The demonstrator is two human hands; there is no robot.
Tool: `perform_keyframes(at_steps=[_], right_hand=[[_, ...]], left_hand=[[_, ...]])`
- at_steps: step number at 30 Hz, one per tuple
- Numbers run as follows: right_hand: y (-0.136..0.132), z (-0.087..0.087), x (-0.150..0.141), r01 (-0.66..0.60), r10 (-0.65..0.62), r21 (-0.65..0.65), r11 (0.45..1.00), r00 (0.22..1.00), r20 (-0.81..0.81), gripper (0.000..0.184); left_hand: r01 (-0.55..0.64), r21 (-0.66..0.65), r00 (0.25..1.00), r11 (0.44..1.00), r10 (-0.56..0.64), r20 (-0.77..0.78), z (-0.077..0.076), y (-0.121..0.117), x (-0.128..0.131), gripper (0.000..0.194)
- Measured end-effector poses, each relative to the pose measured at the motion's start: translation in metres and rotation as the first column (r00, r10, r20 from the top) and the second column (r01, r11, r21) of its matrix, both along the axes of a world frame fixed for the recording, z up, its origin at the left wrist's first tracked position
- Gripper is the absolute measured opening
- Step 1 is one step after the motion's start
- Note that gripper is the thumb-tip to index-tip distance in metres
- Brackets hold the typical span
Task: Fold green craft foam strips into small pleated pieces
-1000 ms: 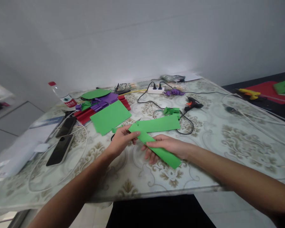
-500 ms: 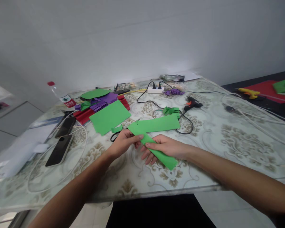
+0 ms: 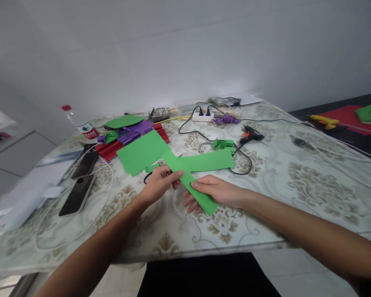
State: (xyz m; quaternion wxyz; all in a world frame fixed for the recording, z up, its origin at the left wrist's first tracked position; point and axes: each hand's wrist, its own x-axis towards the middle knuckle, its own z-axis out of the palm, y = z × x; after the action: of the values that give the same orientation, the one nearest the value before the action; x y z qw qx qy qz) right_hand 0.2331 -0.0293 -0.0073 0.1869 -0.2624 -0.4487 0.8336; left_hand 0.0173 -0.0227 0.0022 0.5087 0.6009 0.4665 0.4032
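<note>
While both hands [image 3: 157, 181] [image 3: 218, 190] are partly curled, green strip [image 3: 187, 179] pinched

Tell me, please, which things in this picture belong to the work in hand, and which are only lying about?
Likely in the work:
green paper strip, held by left hand and right hand
second green strip, just beyond it
possibly black glue gun

Likely lying about:
nearer smartphone
red-capped bottle
</note>
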Motion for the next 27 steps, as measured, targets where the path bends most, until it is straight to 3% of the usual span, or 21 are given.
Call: perform_keyframes(at_steps=[5,21,27], right_hand=[[-0.0005,0.0014,-0.0009,-0.004,0.004,0.005,1.0,1.0,-0.013,0.037],[0.001,0.0008,0.0021,-0.047,0.048,0.072,0.996,0.999,-0.015,0.048],[0.0004,-0.0033,0.001,-0.018,0.019,0.062,0.998,1.0,-0.005,0.049]], left_hand=[[0.121,0.006,0.992,0.993,-0.12,-0.023,-0.0017,-0.0023,0.0003,0.035],[-0.005,0.043,1.0,0.999,0.006,-0.027,-0.002,0.0025,-0.0062,0.032],[0.039,0.044,0.996,0.998,-0.034,-0.088,0.0004,-0.0015,-0.0017,0.038]])
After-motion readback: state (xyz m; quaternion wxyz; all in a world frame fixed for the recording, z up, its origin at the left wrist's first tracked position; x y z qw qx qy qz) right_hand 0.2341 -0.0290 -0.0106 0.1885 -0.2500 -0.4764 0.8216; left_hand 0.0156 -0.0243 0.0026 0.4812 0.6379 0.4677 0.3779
